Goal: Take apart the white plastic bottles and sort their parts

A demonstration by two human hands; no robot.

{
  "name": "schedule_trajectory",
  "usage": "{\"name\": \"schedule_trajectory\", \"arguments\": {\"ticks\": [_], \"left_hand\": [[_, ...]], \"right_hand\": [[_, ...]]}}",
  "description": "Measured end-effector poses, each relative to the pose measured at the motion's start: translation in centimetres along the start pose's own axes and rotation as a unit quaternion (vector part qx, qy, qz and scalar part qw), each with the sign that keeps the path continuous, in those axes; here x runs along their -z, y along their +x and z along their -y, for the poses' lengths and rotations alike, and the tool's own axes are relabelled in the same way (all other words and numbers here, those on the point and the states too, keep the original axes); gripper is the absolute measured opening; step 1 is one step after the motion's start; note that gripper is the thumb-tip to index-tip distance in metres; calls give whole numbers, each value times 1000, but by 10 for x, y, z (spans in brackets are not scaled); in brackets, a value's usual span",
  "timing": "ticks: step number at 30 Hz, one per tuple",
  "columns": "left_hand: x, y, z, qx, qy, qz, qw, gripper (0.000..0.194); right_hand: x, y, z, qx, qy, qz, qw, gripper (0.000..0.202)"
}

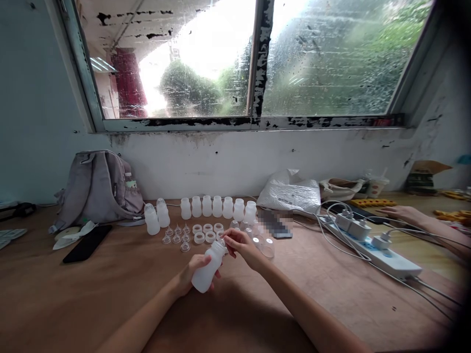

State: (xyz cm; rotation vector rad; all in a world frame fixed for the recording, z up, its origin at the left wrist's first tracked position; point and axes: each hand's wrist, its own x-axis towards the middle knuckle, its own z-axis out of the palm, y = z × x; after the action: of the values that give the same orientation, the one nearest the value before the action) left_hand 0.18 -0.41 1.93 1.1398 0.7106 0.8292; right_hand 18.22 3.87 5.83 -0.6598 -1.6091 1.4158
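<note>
Gripping a tilted bottle (206, 275) above the table (110, 294) with the left hand (195, 269); pinching, seemingly, a clear teat (222, 240) at its mouth with the right hand (240, 245). Probably fitting it; next, calling for steady, even pressing.

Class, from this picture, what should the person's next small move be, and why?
Probably, gently press down what looks like a small clear piece at the mouth of the bottle with the right hand, keeping the left hand steady. The left hand grips the tilted bottle's body, the right is at its mouth, and clear teats lie beyond, near loose rings.
</note>
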Motion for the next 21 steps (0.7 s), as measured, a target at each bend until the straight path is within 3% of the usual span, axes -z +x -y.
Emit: {"name": "schedule_trajectory", "arguments": {"ticks": [7,15,21], "left_hand": [[-3,-1,-4,-8,15,8,1000,42],[1,0,-2,35,-4,39,999,46],[0,1,-1,27,0,43,999,47]], "right_hand": [[7,1,3,-61,12,-19,998,32],[10,4,1,-22,16,-37,999,28],[11,2,4,-17,20,-44,999,27]]}}
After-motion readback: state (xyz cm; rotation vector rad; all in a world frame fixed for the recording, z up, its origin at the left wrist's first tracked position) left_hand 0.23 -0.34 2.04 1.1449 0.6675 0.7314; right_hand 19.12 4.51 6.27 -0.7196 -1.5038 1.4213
